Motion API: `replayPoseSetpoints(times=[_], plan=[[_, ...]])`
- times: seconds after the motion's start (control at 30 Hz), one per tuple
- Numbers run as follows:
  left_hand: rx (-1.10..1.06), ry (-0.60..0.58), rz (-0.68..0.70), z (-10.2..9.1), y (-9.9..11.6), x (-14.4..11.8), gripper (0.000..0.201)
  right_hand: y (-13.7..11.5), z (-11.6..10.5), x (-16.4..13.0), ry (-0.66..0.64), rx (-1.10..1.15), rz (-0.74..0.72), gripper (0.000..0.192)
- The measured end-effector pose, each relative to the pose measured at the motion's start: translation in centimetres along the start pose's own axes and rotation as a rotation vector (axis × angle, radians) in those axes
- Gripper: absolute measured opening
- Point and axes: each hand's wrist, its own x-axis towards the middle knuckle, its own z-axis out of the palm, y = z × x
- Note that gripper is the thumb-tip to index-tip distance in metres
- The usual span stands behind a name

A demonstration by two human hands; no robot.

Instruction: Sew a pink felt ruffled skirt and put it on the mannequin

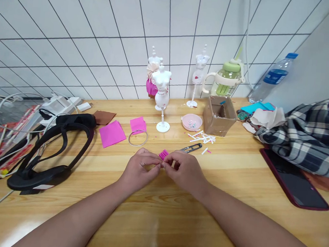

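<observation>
Over the middle of the table, my left hand [142,169] and my right hand [187,173] meet with thumbs and fingertips pinched. Between them is a small pink pleated piece [163,154], its folds showing just beyond my fingertips; its lower edge is hidden by my fingers. Whether it is paper or cloth I cannot tell. Just past my right hand lies a pair of thread snips [191,147]. Flat pink squares [112,134] and a thin metal ring [138,137] rest beyond my left hand. A white mini dress form [162,88] stands upright behind my hands.
A second dress form [199,71], a pink dish of beads [192,122], white scraps [202,136] and a cardboard box [219,116] are at the back. Left lies a black headset [55,148] with cables. Right are a phone [294,179], checked cloth [319,133] and a bottle [273,77].
</observation>
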Motion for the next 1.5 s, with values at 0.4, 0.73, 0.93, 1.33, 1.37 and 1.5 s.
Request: replayPoseSetpoints(times=[0.4, 0.73, 0.93, 1.33, 1.37, 1.5], plan=[[-0.167, -0.050, -0.092, -0.5, 0.2, 0.1, 0.014, 0.2, -0.5, 0.5, -0.024, 0.212, 0.096, 0.011], [-0.183, -0.008, -0.069, -0.4, 0.2, 0.0, 0.011, -0.5, -0.3, -0.1, 0.010, 0.087, -0.063, 0.006], [-0.158, -0.009, -0.084, -0.5, 0.5, 0.1, 0.012, -0.5, -0.2, 0.2, -0.015, 0.183, 0.048, 0.005], [-0.211, 0.001, -0.159, -0.1, -0.7, 0.4, 0.013, 0.6, -0.1, 0.2, -0.034, 0.072, -0.076, 0.021], [-0.199, 0.000, -0.154, -0.1, -0.7, 0.4, 0.013, 0.6, 0.0, 0.1, -0.035, 0.057, -0.083, 0.021], [-0.143, 0.006, -0.124, 0.0, -0.5, 0.3, 0.013, 0.5, 0.1, 0.0, -0.015, 0.023, -0.079, 0.017]])
